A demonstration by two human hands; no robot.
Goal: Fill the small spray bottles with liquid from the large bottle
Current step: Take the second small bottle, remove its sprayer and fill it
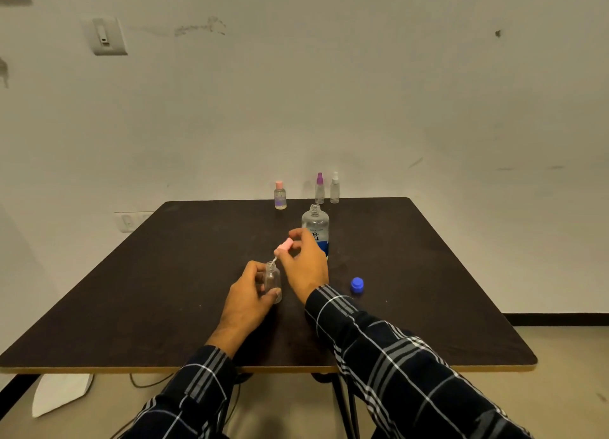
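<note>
My left hand (247, 296) grips a small clear bottle (272, 279) standing on the dark table (131, 300). My right hand (304, 264) pinches a pink spray cap (284, 246), tilted just above the bottle's neck, with its thin dip tube reaching into the opening. The large clear bottle (315, 225) with a blue and white label stands uncapped right behind my right hand. Its blue cap (357, 284) lies on the table to the right.
Three small bottles stand along the table's far edge: one with a pink cap (280, 196), one with a purple sprayer (319, 188), one with a white sprayer (334, 188). A white wall rises behind the table. Cables and a white sheet (61, 393) lie on the floor below.
</note>
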